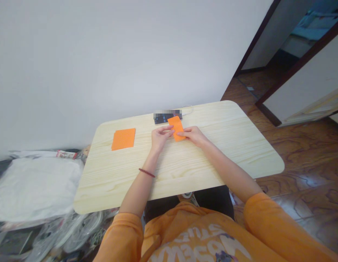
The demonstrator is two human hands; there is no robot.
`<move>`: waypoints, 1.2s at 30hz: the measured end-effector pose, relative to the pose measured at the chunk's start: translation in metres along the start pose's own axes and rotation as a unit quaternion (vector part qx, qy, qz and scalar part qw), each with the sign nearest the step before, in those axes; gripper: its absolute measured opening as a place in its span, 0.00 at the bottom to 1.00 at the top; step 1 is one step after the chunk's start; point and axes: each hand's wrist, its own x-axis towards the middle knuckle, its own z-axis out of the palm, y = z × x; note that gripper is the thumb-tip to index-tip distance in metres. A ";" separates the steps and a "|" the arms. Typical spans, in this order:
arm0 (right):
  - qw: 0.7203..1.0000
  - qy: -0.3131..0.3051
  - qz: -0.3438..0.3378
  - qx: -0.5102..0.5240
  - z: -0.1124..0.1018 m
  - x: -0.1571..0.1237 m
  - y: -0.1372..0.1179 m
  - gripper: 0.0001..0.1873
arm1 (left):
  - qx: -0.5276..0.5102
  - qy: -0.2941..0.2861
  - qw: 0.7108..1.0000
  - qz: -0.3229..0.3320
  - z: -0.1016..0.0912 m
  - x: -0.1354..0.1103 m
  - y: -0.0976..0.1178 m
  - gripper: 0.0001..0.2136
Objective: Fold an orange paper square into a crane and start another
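Observation:
A narrow orange piece of paper [176, 125], seemingly folded to a strip, is held just above the table between both hands. My left hand [160, 137] pinches its left edge with thumb and fingers. On the opposite edge, lower down, my right hand [194, 135] grips it between thumb and fingers. A stack of square orange paper sheets [124, 138] lies on the table to the left of my left hand. Behind the held paper sits a dark phone [160, 119] with a lit screen, partly covered by the paper.
The light wood table [201, 171] has rounded corners and stands against a white wall. A white cable [188, 107] runs from the phone. Bags and a white cloth bundle [40, 185] lie left of the table. An open doorway and wooden floor [300, 171] are at right.

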 end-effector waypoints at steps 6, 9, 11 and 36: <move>0.998 -0.036 -0.014 0.040 -0.002 0.005 0.000 0.17 | -0.005 0.026 1.000 0.004 0.000 0.002 -0.001 0.17; 1.000 -0.008 -0.028 -0.008 -0.003 0.003 -0.003 0.19 | -0.014 0.033 0.999 0.001 -0.001 0.002 -0.001 0.17; 0.998 0.016 -0.037 -0.049 -0.002 0.000 -0.005 0.21 | -0.024 0.038 0.999 -0.004 -0.001 0.003 -0.002 0.17; 0.932 0.087 -0.208 -0.282 0.001 0.005 0.003 0.16 | -0.016 -0.010 0.999 -0.047 0.003 -0.004 0.003 0.19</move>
